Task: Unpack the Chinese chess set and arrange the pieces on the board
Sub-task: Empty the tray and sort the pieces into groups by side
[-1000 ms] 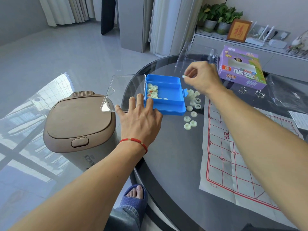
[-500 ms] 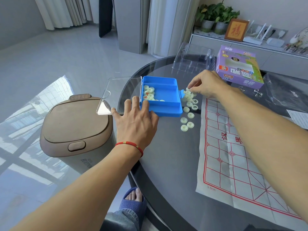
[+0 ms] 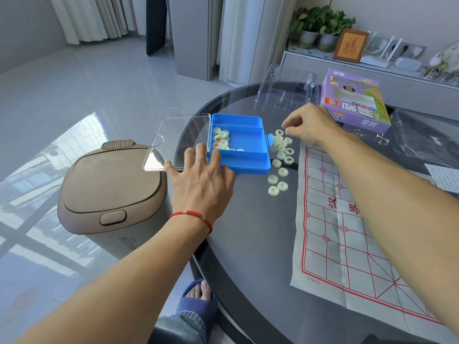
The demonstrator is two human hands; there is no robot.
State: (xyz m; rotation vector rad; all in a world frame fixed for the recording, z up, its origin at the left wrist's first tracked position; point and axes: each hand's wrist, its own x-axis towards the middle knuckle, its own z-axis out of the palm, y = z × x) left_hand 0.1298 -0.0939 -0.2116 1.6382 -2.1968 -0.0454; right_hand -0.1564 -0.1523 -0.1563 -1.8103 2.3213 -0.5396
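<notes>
Tabletop [image 3: 248, 232]: right hand [image 3: 308, 127] lower, over pieces [image 3: 282, 147]

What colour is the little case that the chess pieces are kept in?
The case is bright blue, with a clear see-through lid swung open; the head view shows it.

A brown lidded bin [image 3: 109, 192] stands on the pale tiled floor just beside the round dark glass worktop [image 3: 248, 232]. On the sideboard [image 3: 372, 70] behind sit 2 potted plants [image 3: 320, 26], a framed red character [image 3: 350, 45] and a white router [image 3: 377, 59]. Pale curtains [image 3: 99, 16] hang at the back. A foot in a blue slipper [image 3: 196, 301] shows below the worktop's edge.
</notes>
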